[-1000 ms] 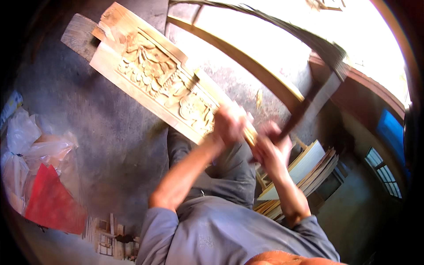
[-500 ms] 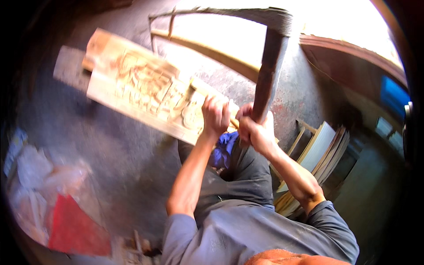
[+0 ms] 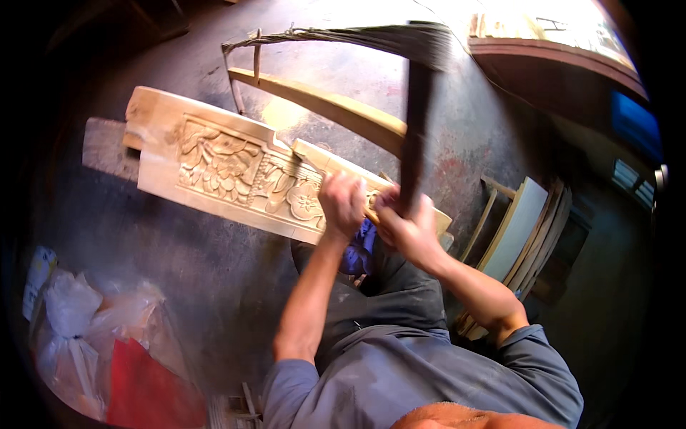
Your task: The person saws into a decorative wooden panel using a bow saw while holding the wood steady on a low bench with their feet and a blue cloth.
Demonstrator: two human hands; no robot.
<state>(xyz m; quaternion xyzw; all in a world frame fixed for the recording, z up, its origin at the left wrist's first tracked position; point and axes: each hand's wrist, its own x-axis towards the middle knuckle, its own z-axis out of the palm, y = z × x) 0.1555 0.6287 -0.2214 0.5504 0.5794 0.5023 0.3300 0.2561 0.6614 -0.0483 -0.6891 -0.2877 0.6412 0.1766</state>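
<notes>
The large wooden frame saw extends beyond the right hand, which wraps its dark end arm. That arm points to twelve o'clock; the saw's long pale beam points toward ten. Between nine and ten from the right hand, the left hand has curled fingers; I cannot tell their grasp. The long, pale, flower-carved wooden board runs half past nine to half past three.

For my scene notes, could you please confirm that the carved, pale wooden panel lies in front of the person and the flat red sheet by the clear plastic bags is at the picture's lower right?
Not quite: the head view shows the flat red sheet by the clear plastic bags at the lower left. The carved, pale wooden panel does lie in front.
</notes>
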